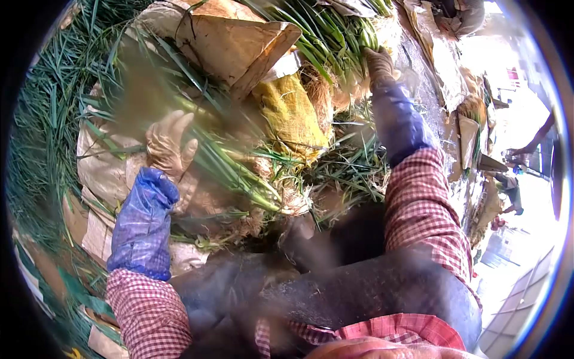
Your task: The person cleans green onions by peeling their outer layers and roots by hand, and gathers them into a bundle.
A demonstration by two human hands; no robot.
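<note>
Gloved in pale material, my left hand [169, 143] is open with its fingers apart, over a beige sack [107, 161] beside loose green stalks. My right hand [380, 64], also gloved, reaches to the top and touches a bunch of green onions [335, 39] near its lower stems; its fingers are curled and partly hidden. A few green onions with white roots [254, 185] lie between my hands, in front of my knees. A yellow woven sack [290, 113] sits beyond them.
Long green leaves [42, 131] heap up along the left side. A brown paper-like sack [233, 51] lies at the top. Leaf scraps [353, 161] cover the ground in the middle. Other people [513, 191] are at the far right, beside more sacks and bundles.
</note>
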